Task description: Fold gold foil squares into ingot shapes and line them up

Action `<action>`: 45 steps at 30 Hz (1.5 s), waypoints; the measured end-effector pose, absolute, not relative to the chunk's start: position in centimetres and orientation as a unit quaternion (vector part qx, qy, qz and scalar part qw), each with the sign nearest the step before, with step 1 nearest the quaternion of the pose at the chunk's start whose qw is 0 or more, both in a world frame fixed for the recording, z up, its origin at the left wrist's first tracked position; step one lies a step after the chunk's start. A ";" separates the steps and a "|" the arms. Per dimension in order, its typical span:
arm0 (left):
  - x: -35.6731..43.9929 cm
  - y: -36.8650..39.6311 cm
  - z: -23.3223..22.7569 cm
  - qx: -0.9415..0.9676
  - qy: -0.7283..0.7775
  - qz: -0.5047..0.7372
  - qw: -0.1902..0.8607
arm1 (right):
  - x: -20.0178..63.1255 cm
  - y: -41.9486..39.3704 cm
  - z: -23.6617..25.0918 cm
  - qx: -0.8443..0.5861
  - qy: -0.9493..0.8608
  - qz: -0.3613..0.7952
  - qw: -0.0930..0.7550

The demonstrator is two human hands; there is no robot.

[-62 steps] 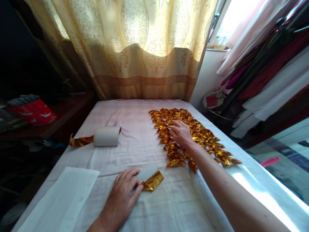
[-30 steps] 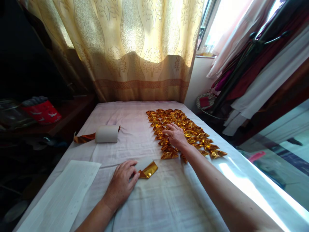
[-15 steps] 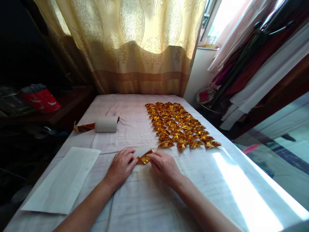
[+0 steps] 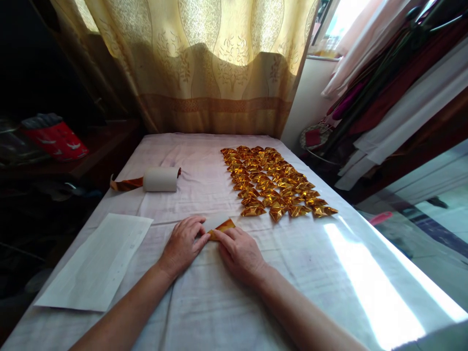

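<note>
A small folded piece of gold foil paper (image 4: 225, 225) lies on the white cloth between my hands. My left hand (image 4: 185, 241) pinches its left end between thumb and fingers. From the other side my right hand (image 4: 241, 251) presses the fingers down on its lower edge, covering part of it. Just behind the foil a pale sheet (image 4: 215, 222) shows in part. Several folded gold foil ingots (image 4: 263, 183) stand in close rows beyond my right hand.
At the left are a white paper sheet (image 4: 97, 263) and a cardboard roll (image 4: 161, 179) with gold foil strips (image 4: 126, 184) at its end. A red container (image 4: 56, 139) stands on a dark side table. Clothes (image 4: 395, 112) hang at the right, past the table edge.
My right hand has slid left along the foil toward my left thumb, and the foil now lies flatter. The view has tipped down slightly.
</note>
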State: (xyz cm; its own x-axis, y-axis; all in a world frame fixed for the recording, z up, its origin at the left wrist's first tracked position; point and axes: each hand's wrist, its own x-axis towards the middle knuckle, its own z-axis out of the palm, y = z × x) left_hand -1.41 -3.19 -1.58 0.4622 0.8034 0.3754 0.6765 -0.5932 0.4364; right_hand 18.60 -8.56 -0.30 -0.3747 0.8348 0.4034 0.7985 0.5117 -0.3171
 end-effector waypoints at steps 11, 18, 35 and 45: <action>-1.3 -3.4 -1.2 0.848 0.444 0.257 0.131 | 18.4 -8.6 -0.8 -0.484 -0.837 0.019 0.254; -1.1 -3.5 -0.9 0.845 0.453 0.247 0.140 | 18.3 -8.4 -0.7 -0.489 -0.841 0.025 0.230; -1.0 -3.5 -0.6 0.836 0.473 0.224 0.164 | 19.3 -8.3 0.5 -0.451 -0.873 0.028 0.181; -2.6 -2.3 -0.3 0.862 0.415 0.193 0.218 | 20.9 -8.8 -0.1 -0.430 -0.880 0.029 0.199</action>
State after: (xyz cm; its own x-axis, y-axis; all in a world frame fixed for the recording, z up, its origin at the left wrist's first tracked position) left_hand -2.56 -2.27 -0.29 0.5805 0.7998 0.1526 0.6316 -0.5606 0.5356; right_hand 20.89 -8.85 -0.07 -0.5513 0.7684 0.3250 0.7455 0.6286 -0.2218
